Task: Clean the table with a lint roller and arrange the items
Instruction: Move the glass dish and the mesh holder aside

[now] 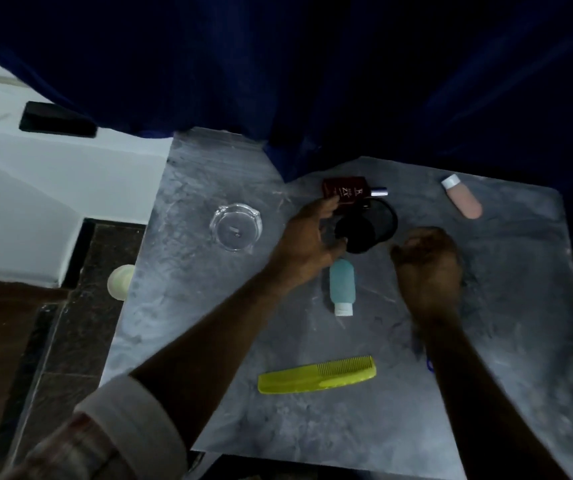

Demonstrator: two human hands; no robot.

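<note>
Table (pixel 313 427): grey marbled top, dimly lit, items scattered across it; no lint roller to be seen on it or in either hand.
Left hand (pixel 307 244): stretched out over the middle of the table, fingers spread wide, holding nothing; fingertips reach the dark red bottle and the thumb side sits just beside the black compact.
Right hand (pixel 429 261): hovering just right of the compact, fingers curled loosely inward; I cannot tell whether anything is inside the curl.
Black compact (pixel 366 226): round, lying open between the two hands, two dark discs overlapping.
Dark red bottle (pixel 345 191): lying flat at the far side, silver cap pointing right, touching the compact's far edge.
Teal bottle (pixel 341 284): on its side, white cap toward the near edge, just below the left hand.
Pink bottle (pixel 463 199): lying at the far right, white cap away, well apart from the rest.
Yellow-green comb (pixel 316 375): flat near the front, teeth at its right end.
Glass ashtray (pixel 236 226): clear, at the left, alone.
Blue curtain (pixel 313 64): hangs behind, draping onto the far table edge.
Sleeve (pixel 129 420): pale cuff rolled up on the left arm.
</note>
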